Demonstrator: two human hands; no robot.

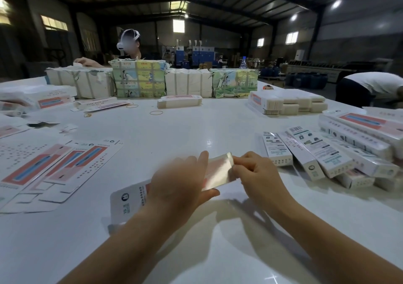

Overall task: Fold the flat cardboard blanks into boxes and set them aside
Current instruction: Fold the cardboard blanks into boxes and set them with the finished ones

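Observation:
A long white and pink cardboard box (218,172) lies slanted in front of me, half formed, just above the white table (196,126). My left hand (181,181) grips its middle, thumb underneath. At the box's far end my right hand (255,172) pinches a flap. The box's near end with a round logo sticks out below my left wrist. Flat blanks (63,166) with pink and blue print are fanned out at the left. Several folded boxes (322,152) lie piled at the right.
Wrapped bundles (139,78) of blanks line the far side of the table, with smaller stacks (290,103) at the right and a folded stack (178,101) in the middle. Rubber bands (156,112) lie loose. A person wearing a headset (128,41) sits opposite; another person (370,85) bends at right.

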